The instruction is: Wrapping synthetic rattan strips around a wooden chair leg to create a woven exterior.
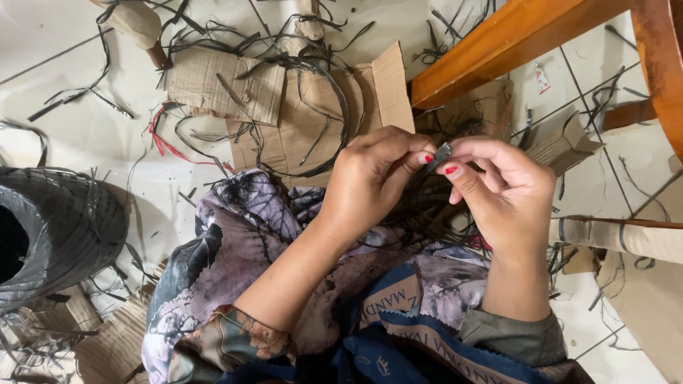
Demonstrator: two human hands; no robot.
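Over the lap, the left hand (pixel 373 178) and right hand (pixel 505 188) pinch a small grey strip (pixel 440 154) between their fingertips. Many black strips (pixel 313 92) already lie cut on the cardboard (pixel 284 135) and floor (pixel 85 128); this one is not done. Both wrists bend inward, fingers curled tight.

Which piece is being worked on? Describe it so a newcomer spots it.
Start at the flattened cardboard on the floor, then drop to the two hands below it. Pinched between the left hand and right hand is a short grey strip, paler than the black scraps around.
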